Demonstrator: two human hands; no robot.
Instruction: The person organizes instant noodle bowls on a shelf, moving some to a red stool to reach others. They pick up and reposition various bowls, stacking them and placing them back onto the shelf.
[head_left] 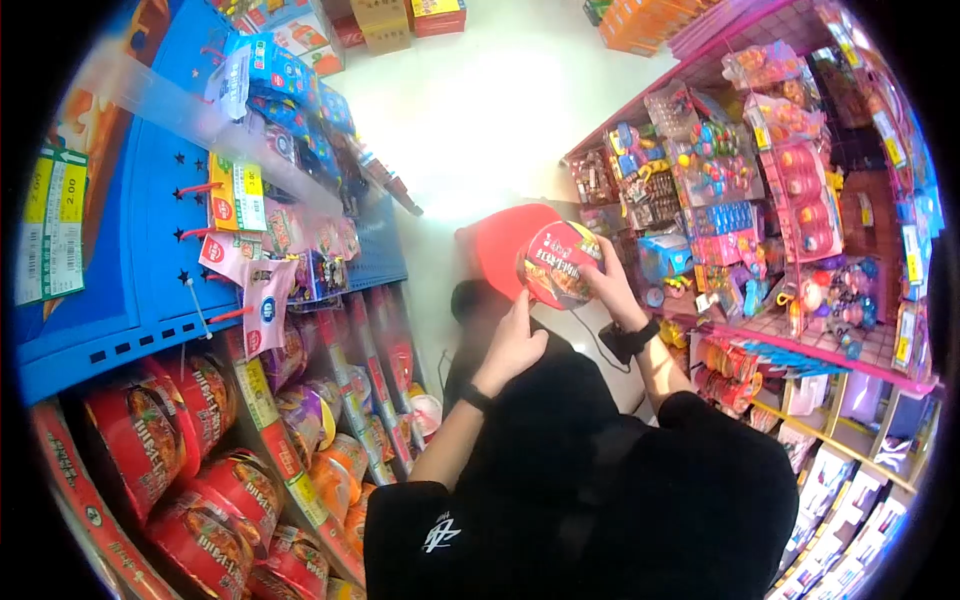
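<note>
A red round food tub (560, 262) with a printed lid is held in front of the body, its lid facing up. My right hand (612, 290) grips its right side, thumb on the lid. At the tub's lower left edge, my left hand (515, 343) has a finger raised to the rim and the other fingers curled in; whether it grips the rim is too small to tell. Behind the tub stands a red stool or seat (500, 245). Similar red tubs (205, 530) fill the shelf at the lower left.
A blue rack (150, 250) with hanging bags and price tags rises on the left. On the right, a pink-edged rack (720, 230) holds toys and packets. Boxes (385, 22) stand at the far end of the pale floor (470, 120).
</note>
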